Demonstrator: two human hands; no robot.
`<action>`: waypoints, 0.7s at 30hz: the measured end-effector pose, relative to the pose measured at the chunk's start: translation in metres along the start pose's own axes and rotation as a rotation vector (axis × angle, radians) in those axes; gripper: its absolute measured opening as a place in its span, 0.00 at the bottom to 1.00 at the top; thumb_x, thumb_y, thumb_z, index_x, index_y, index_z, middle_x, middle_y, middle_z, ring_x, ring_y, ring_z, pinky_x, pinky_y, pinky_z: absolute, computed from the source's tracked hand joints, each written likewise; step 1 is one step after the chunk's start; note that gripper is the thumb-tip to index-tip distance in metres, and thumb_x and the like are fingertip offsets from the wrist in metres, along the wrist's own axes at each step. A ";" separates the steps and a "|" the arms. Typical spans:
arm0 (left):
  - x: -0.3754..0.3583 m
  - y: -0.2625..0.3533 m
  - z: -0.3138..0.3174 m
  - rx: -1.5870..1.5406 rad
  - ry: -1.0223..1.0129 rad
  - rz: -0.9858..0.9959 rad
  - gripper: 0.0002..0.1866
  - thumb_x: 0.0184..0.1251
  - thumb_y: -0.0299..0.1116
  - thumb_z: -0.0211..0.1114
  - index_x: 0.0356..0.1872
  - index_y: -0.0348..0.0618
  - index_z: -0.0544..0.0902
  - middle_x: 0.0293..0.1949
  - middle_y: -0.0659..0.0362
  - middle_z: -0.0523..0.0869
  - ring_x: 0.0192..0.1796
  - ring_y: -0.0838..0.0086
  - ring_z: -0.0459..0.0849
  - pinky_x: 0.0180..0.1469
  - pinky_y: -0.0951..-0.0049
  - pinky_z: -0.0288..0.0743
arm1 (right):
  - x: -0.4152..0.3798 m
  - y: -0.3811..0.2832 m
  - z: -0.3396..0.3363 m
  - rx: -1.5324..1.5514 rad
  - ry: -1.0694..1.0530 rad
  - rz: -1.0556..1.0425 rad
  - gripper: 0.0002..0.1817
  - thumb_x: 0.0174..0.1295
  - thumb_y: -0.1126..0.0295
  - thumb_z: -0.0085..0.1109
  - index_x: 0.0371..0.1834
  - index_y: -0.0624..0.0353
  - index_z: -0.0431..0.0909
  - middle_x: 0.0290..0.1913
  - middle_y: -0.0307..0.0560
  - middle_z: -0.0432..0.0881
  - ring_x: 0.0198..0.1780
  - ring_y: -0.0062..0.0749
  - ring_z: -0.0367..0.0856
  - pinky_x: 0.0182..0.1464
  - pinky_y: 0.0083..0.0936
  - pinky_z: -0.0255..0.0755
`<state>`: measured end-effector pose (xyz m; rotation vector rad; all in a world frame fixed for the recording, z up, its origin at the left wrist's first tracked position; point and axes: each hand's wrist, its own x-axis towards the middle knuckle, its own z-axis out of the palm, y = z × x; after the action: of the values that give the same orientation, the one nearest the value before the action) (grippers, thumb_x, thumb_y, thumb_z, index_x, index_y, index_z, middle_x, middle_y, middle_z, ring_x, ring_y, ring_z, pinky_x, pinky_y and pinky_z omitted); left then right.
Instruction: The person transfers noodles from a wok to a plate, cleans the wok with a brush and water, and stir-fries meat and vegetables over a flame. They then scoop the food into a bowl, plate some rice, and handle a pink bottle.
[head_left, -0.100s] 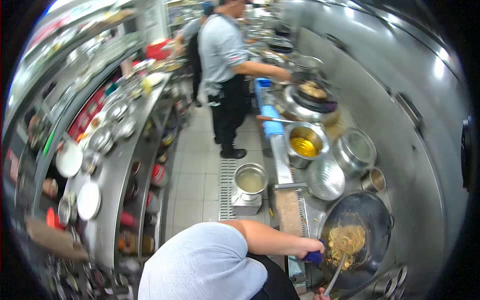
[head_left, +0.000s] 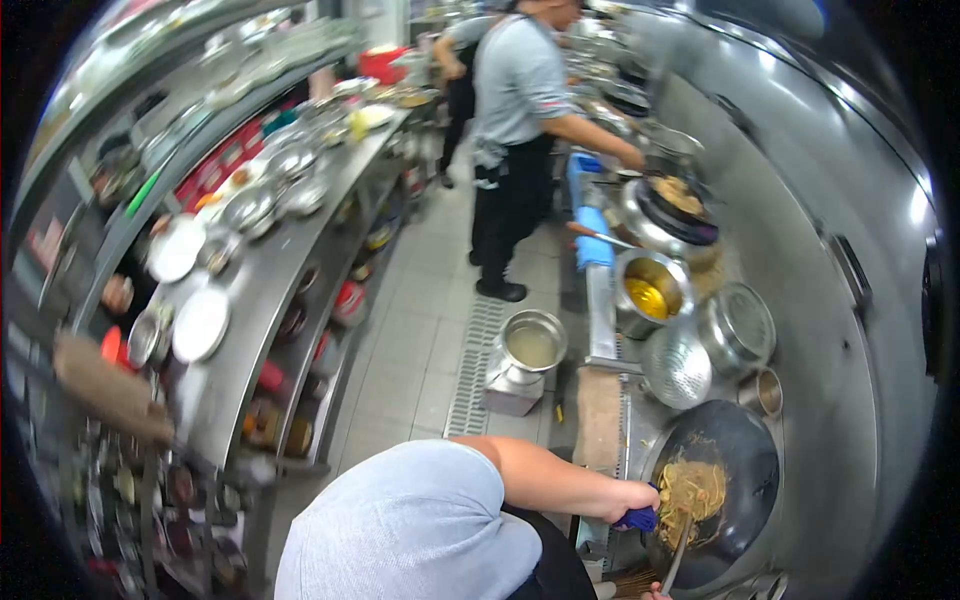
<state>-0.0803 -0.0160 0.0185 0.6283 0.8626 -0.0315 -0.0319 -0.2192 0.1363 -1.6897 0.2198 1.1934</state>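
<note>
A dark wok [head_left: 750, 480] sits at the stove's near end, with noodles [head_left: 693, 490] gathered on its near side. My left hand [head_left: 632, 500] is closed around a bunched blue cloth [head_left: 637, 519] at the wok's near rim. Any wok handle under the cloth is hidden. At the bottom edge my right hand [head_left: 655, 593], mostly out of view, grips a long-handled metal utensil [head_left: 680, 556]. The far end of that utensil is in the noodles, so its head cannot be made out.
Beyond the wok stand a perforated strainer [head_left: 677, 367], a pot of yellow liquid [head_left: 655, 295] and a lidded steel pot [head_left: 738, 325]. A floor-level pot [head_left: 530, 345] is behind me. A co-worker [head_left: 520, 130] stands farther along the stove. Plates [head_left: 201, 325] line the steel counter [head_left: 265, 330].
My view has turned, so the kitchen sits farther right in it. The noodles lie lower in the wok. Both hands keep their holds.
</note>
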 end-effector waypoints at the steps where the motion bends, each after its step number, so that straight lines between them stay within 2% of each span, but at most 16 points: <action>1: -0.001 -0.006 0.010 -0.051 0.004 0.031 0.06 0.55 0.36 0.55 0.32 0.49 0.75 0.23 0.59 0.78 0.19 0.71 0.72 0.20 0.66 0.62 | -0.001 -0.011 -0.010 -0.056 -0.061 -0.008 0.15 0.69 0.68 0.49 0.57 0.54 0.70 0.23 0.32 0.64 0.20 0.18 0.60 0.20 0.16 0.55; 3: -0.033 -0.012 0.040 -0.140 -0.047 0.117 0.06 0.55 0.37 0.55 0.32 0.49 0.74 0.22 0.61 0.76 0.18 0.71 0.70 0.18 0.67 0.61 | -0.012 -0.043 -0.032 -0.168 -0.143 -0.035 0.15 0.68 0.68 0.48 0.57 0.55 0.70 0.23 0.33 0.64 0.19 0.18 0.60 0.19 0.17 0.56; 7: -0.106 -0.043 0.004 -0.268 0.002 0.164 0.06 0.55 0.37 0.56 0.32 0.49 0.74 0.21 0.61 0.75 0.17 0.72 0.70 0.18 0.68 0.62 | -0.018 -0.056 -0.016 -0.273 -0.412 0.027 0.15 0.67 0.69 0.47 0.56 0.57 0.69 0.23 0.34 0.65 0.17 0.20 0.61 0.17 0.19 0.57; 10: -0.152 -0.082 -0.024 -0.359 0.123 0.271 0.07 0.54 0.36 0.56 0.31 0.47 0.75 0.21 0.61 0.76 0.18 0.72 0.72 0.18 0.68 0.63 | -0.030 -0.054 0.007 -0.336 -0.592 0.094 0.15 0.67 0.70 0.46 0.55 0.59 0.69 0.22 0.35 0.65 0.16 0.21 0.62 0.16 0.20 0.58; 12: -0.176 -0.106 -0.045 -0.513 0.198 0.355 0.03 0.50 0.31 0.60 0.22 0.46 0.75 0.18 0.62 0.76 0.16 0.75 0.74 0.18 0.73 0.66 | -0.041 -0.051 0.025 -0.373 -0.708 0.133 0.15 0.66 0.70 0.45 0.55 0.60 0.68 0.22 0.36 0.66 0.15 0.22 0.62 0.15 0.21 0.58; 16: -0.251 -0.143 -0.075 -0.685 0.439 0.505 0.04 0.48 0.29 0.62 0.19 0.45 0.77 0.17 0.63 0.76 0.15 0.75 0.74 0.17 0.73 0.66 | -0.063 -0.040 0.071 -0.440 -0.925 0.232 0.15 0.65 0.71 0.44 0.54 0.62 0.68 0.22 0.37 0.66 0.13 0.23 0.63 0.13 0.23 0.59; 21: -0.324 -0.191 -0.133 -0.834 0.594 0.626 0.03 0.47 0.26 0.62 0.19 0.41 0.77 0.17 0.61 0.77 0.16 0.73 0.77 0.20 0.73 0.71 | -0.091 -0.009 0.138 -0.487 -1.148 0.409 0.16 0.64 0.72 0.43 0.54 0.64 0.67 0.22 0.39 0.67 0.11 0.25 0.64 0.11 0.26 0.61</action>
<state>-0.4391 -0.1741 0.0902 0.0764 1.1009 1.0764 -0.1538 -0.1390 0.2140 -1.0870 -0.4948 2.4723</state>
